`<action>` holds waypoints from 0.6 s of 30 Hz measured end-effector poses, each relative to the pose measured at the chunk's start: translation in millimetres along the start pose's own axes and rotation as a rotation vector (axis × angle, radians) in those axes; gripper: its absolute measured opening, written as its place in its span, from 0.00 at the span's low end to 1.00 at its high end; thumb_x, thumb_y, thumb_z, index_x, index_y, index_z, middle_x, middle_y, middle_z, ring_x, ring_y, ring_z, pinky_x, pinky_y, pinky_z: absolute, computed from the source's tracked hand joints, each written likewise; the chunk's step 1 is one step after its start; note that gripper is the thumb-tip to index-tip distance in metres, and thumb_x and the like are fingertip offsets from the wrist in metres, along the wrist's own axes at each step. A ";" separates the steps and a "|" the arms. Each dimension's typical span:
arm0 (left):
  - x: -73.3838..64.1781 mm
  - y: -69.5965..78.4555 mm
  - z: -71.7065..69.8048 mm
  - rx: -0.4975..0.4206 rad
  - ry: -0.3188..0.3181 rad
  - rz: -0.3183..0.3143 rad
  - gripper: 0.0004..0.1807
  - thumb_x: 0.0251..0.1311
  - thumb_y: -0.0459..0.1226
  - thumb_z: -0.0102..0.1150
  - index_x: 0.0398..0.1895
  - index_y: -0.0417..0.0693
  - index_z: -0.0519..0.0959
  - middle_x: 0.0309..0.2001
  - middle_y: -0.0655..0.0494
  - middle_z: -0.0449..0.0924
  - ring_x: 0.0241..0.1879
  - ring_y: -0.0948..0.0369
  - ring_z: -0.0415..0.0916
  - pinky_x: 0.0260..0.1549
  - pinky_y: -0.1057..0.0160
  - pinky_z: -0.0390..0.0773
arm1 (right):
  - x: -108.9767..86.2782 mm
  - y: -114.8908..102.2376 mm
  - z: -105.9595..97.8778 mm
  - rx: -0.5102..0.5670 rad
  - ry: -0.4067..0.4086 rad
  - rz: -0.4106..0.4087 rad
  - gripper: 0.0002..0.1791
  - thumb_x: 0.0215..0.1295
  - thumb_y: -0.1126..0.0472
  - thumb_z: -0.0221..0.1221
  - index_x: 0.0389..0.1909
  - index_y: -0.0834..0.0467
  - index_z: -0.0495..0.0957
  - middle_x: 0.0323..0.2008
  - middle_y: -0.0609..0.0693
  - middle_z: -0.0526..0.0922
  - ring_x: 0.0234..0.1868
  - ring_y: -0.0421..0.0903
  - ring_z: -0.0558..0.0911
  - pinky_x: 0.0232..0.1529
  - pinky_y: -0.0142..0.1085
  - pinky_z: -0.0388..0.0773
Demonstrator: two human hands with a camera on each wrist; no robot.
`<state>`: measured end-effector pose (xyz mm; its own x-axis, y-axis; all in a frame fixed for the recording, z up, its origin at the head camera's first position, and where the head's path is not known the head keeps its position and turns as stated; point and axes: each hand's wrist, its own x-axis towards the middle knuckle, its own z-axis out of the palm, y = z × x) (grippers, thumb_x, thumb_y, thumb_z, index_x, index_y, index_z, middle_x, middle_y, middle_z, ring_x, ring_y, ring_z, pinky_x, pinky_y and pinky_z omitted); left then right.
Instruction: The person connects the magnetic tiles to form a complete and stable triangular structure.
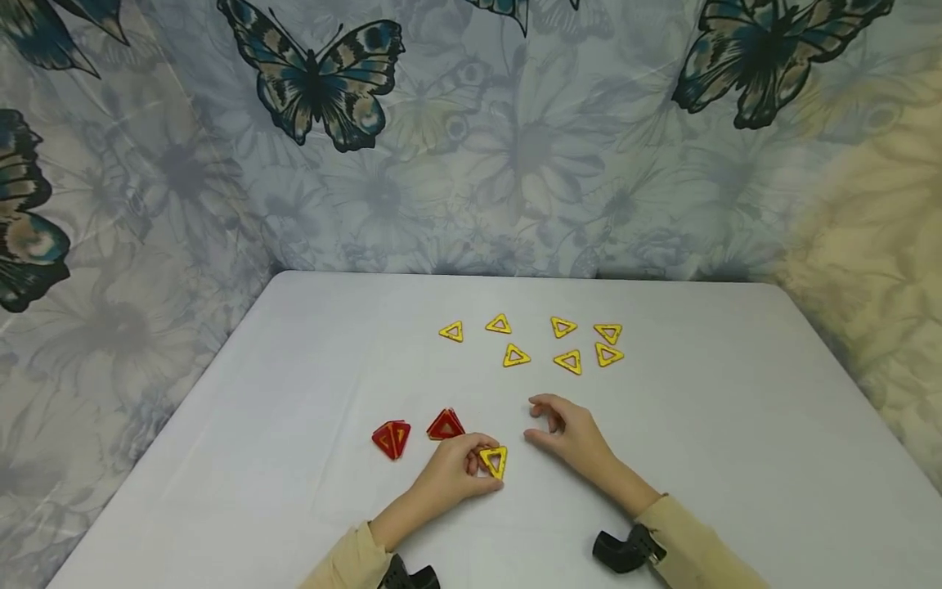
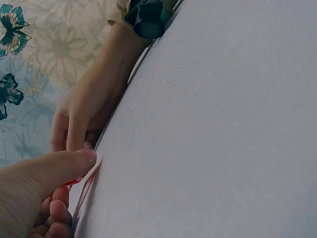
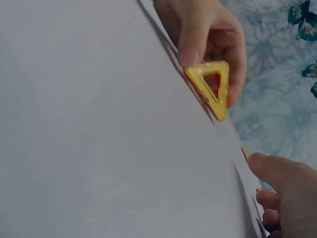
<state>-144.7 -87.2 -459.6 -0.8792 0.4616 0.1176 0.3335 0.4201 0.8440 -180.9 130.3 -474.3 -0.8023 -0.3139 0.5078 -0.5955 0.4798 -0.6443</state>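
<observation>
My left hand [image 1: 458,470] pinches a yellow triangular tile [image 1: 504,462] with a hollow middle, thumb at one corner and fingers behind. In the right wrist view this yellow tile [image 3: 224,94] faces the camera, and a red edge shows by the left thumb [image 2: 81,161] in the left wrist view. My right hand [image 1: 574,429] is to the right of the tile, its thumb and forefinger apart with nothing between them. Just beyond the left hand, a red pyramid of triangular tiles [image 1: 445,425] stands on the table, partly hidden by that hand. A second red pyramid [image 1: 391,439] stands left of it.
Several yellow triangular tiles [image 1: 567,361] lie spread flat toward the back of the white table [image 1: 706,425]. Behind the table's far edge hangs a cloth printed with butterflies [image 1: 316,78]. A black wrist camera [image 1: 625,550] sits at the right sleeve.
</observation>
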 end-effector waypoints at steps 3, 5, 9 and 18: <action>-0.7 -4.7 -1.3 0.003 -0.006 0.009 0.21 0.40 0.35 0.71 0.40 0.42 0.77 0.18 0.64 0.66 0.18 0.72 0.61 0.17 0.72 0.65 | 14.0 9.3 5.9 0.013 0.028 0.000 0.24 0.39 0.67 0.71 0.42 0.65 0.76 0.30 0.49 0.79 0.20 0.39 0.66 0.20 0.28 0.63; -1.9 -5.2 -0.9 0.001 -0.016 0.019 0.21 0.39 0.36 0.71 0.40 0.42 0.77 0.19 0.65 0.67 0.18 0.72 0.61 0.17 0.73 0.65 | 18.6 12.7 8.9 0.010 0.045 0.046 0.27 0.38 0.66 0.71 0.44 0.65 0.75 0.32 0.51 0.79 0.20 0.39 0.65 0.20 0.29 0.62; -5.7 -5.1 -1.9 -0.013 -0.021 0.032 0.21 0.39 0.36 0.72 0.40 0.42 0.77 0.20 0.65 0.67 0.19 0.72 0.61 0.17 0.73 0.65 | 29.8 16.2 16.7 -0.037 0.061 0.193 0.33 0.38 0.62 0.72 0.49 0.67 0.72 0.34 0.52 0.77 0.23 0.38 0.62 0.22 0.31 0.61; -3.0 -4.0 -2.3 -0.030 -0.004 0.039 0.21 0.40 0.38 0.71 0.40 0.43 0.77 0.21 0.65 0.68 0.20 0.72 0.62 0.18 0.74 0.65 | 63.2 25.2 25.1 -0.159 0.056 0.312 0.39 0.41 0.56 0.70 0.54 0.70 0.67 0.47 0.62 0.72 0.39 0.52 0.72 0.40 0.43 0.68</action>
<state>-144.1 -92.0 -462.1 -0.8644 0.4803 0.1489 0.3573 0.3784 0.8539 -247.6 102.0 -472.7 -0.9384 -0.0890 0.3340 -0.3049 0.6685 -0.6783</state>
